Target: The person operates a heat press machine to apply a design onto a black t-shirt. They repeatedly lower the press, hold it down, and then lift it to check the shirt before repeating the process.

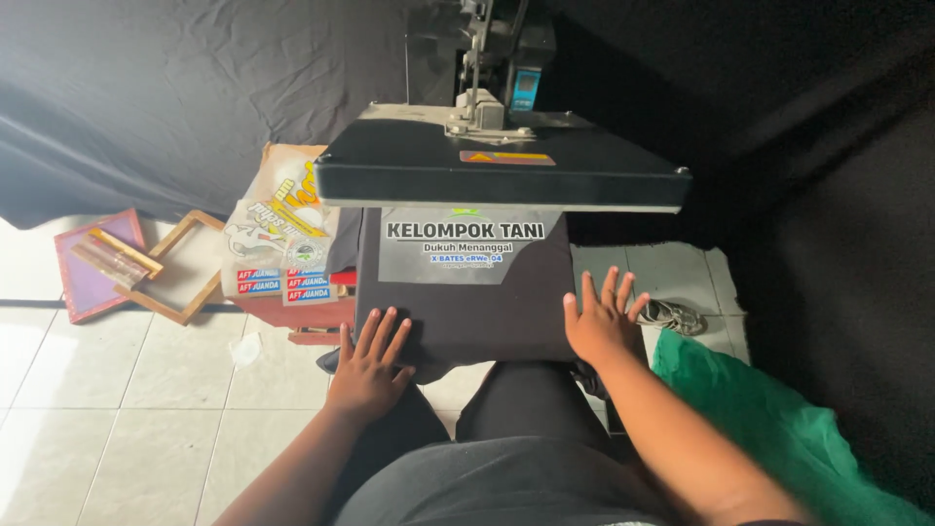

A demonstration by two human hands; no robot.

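A dark grey shirt (467, 312) lies spread on the lower bed of a heat press, with a clear transfer film carrying white and green lettering (466, 248) on top of it. The black upper plate of the press (502, 166) hangs raised just above the shirt's far part. My left hand (370, 365) rests flat, fingers spread, on the shirt's near left corner. On the near right edge of the shirt lies my right hand (602, 321), also flat with spread fingers. Neither hand grips anything.
Left of the press a low red stand holds printed sheets and sticker strips (282, 239). Wooden screen frames (127, 263) lie on the white tiled floor. Green cloth (779, 429) lies at my right. Black fabric (195, 97) covers the walls. My lap fills the bottom.
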